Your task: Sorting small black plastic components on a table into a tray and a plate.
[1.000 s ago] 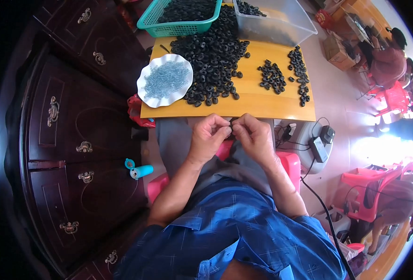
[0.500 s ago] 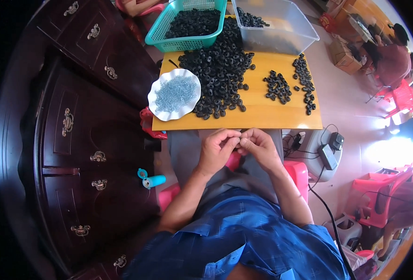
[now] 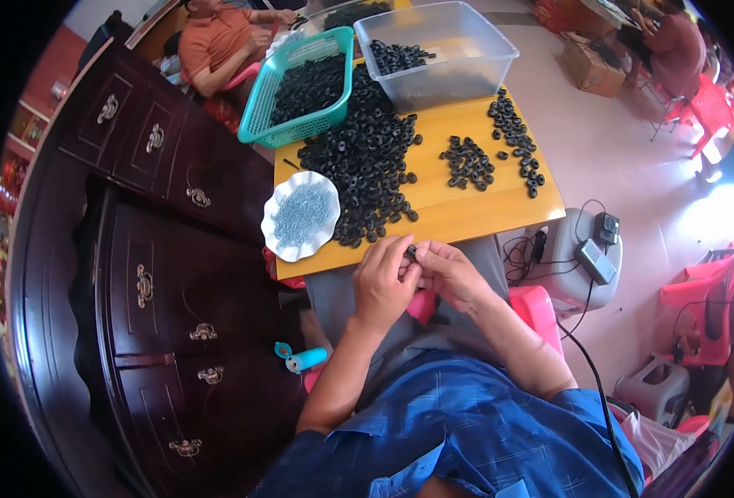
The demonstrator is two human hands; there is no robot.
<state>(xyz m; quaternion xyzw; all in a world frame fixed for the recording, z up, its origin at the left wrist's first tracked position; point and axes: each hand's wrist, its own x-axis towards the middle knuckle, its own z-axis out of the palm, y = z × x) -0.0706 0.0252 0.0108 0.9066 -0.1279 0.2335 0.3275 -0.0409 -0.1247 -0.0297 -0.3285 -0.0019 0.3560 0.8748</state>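
Note:
Just off the table's front edge, my left hand [image 3: 381, 284] and my right hand [image 3: 452, 275] meet with fingers closed. Between their fingertips sits a small black plastic part [image 3: 411, 250]; the fingers hide most of it. A large heap of similar black parts with holes [image 3: 375, 158] covers the left half of the table. To its left, a white scalloped plate [image 3: 272, 241] holds many tiny bluish-silver pieces [image 3: 303, 214], too small to make out. Two smaller groups of black parts lie at the right, one loose cluster [image 3: 468, 163] and one row [image 3: 512, 133].
A green basket [image 3: 255, 134] and a clear plastic bin [image 3: 454, 79], both with black parts, stand at the yellow table's [image 3: 442, 217] far side. A dark cabinet [image 3: 209, 282] borders the left. A device with cables [image 3: 596, 261] rests on a grey stool at right. Other people sit beyond.
The view has swung, so the table appears tilted and a person in orange shows at the far left. The black part now shows between my fingertips; both hands stay together.

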